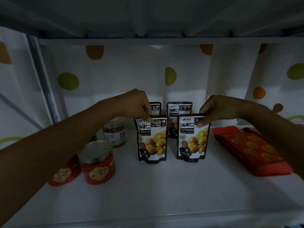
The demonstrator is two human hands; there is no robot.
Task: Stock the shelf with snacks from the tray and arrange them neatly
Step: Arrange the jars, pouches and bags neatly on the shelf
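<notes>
Two chestnut snack pouches stand upright side by side on the white shelf point(148, 195). My left hand point(138, 104) pinches the top edge of the left pouch point(153, 142). The top edge of the right pouch point(192, 140) is pinched by my right hand point(215, 109). Behind them stand two more pouches of the same kind, the left rear pouch point(155, 106) mostly hidden by my hand and the right rear pouch point(179, 108) showing its upper part. No tray is in view.
A red-labelled jar with a metal lid point(97, 162) stands front left, another red jar point(64, 175) sits under my left forearm, and a clear jar point(114, 134) stands behind. Red packets point(246, 148) lie flat at the right. A dotted cloth point(115, 71) lines the back.
</notes>
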